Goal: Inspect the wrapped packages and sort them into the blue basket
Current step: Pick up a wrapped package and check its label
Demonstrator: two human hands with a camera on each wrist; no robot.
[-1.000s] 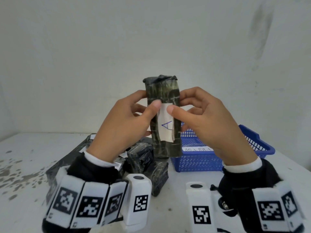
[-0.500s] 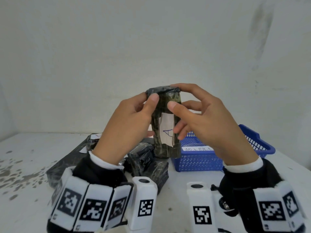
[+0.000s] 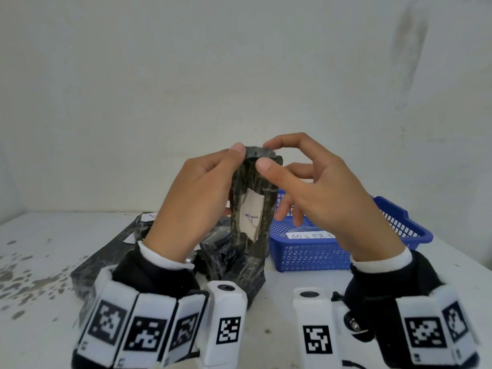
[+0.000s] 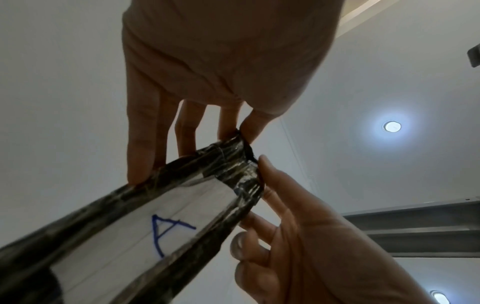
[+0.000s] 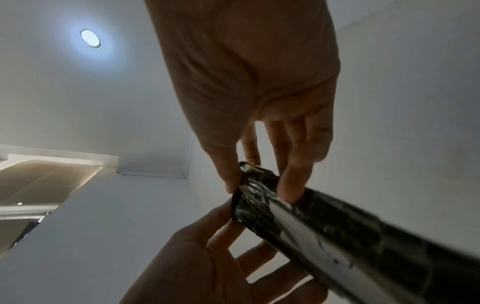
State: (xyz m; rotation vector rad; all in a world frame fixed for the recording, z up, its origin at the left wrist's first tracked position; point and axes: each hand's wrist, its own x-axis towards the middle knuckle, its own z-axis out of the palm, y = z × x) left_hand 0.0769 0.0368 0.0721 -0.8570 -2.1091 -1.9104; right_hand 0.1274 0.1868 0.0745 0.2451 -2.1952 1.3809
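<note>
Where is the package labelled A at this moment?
In the head view the package labelled A is held upright at centre, above the table, its top end pinched between the left hand and right hand, just left of the blue basket.

Black sleeves with white cuffs are being worn on both arms. Around each wrist, a band of white blocks printed with black square-coded markers is being worn. A white camera housing with a dark round lens is being carried inboard of the left hand [image 3: 197, 206] and right hand [image 3: 327, 198].
</note>
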